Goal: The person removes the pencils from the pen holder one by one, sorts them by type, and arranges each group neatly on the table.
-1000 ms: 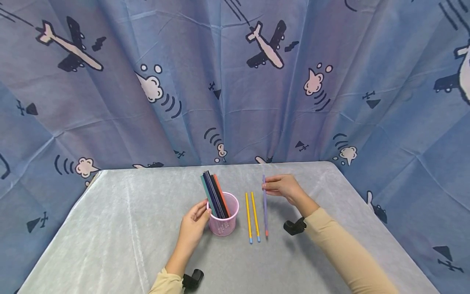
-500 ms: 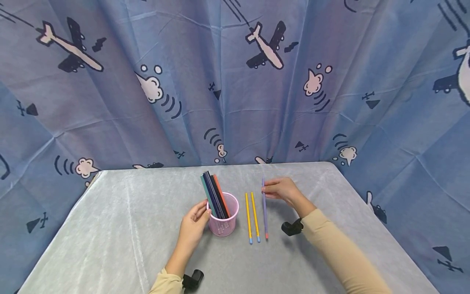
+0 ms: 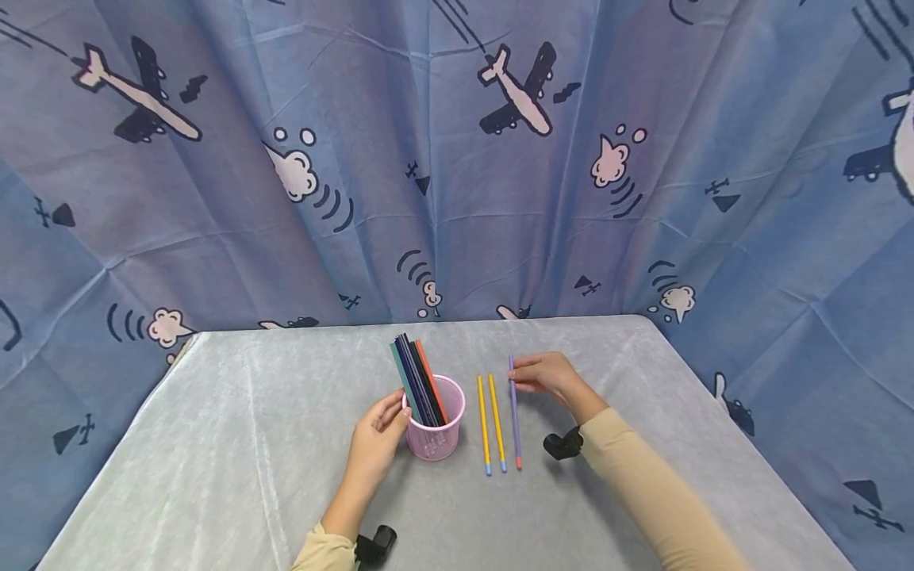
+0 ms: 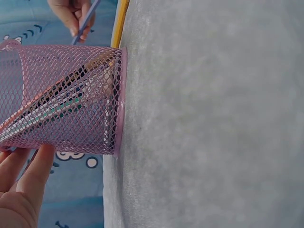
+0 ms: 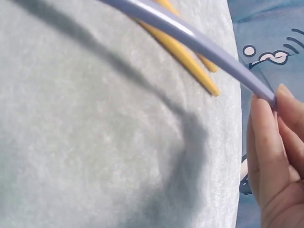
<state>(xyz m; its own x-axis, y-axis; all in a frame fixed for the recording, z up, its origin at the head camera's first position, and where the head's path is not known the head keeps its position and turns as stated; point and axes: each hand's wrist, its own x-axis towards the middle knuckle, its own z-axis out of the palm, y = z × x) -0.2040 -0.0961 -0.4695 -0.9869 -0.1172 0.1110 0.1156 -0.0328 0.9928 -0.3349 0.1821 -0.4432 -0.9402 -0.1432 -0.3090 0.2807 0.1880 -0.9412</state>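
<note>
A pink mesh pencil cup (image 3: pixel 432 441) stands upright on the table. Several pencils (image 3: pixel 417 381), teal, dark and orange, lean leftward in it. My left hand (image 3: pixel 377 428) holds the cup's left side near the rim; the left wrist view shows fingertips (image 4: pixel 45 152) against the mesh. With thumb and fingers my right hand (image 3: pixel 550 374) pinches a purple pencil (image 3: pixel 515 420) close to its far end. Its pink-red end points towards me; in the right wrist view the pencil casts a shadow below it. Two yellow pencils (image 3: pixel 483 424) with blue ends lie side by side between cup and purple pencil.
A pale grey cloth (image 3: pixel 214 444) covers the table. Behind it hangs a blue curtain (image 3: pixel 457 198) printed with airplanes. Black wrist cameras (image 3: pixel 562 443) are worn on both wrists.
My right hand has come down and slightly nearer to me with the purple pencil, whose far end is lower. The left hand and the cup have not moved.
</note>
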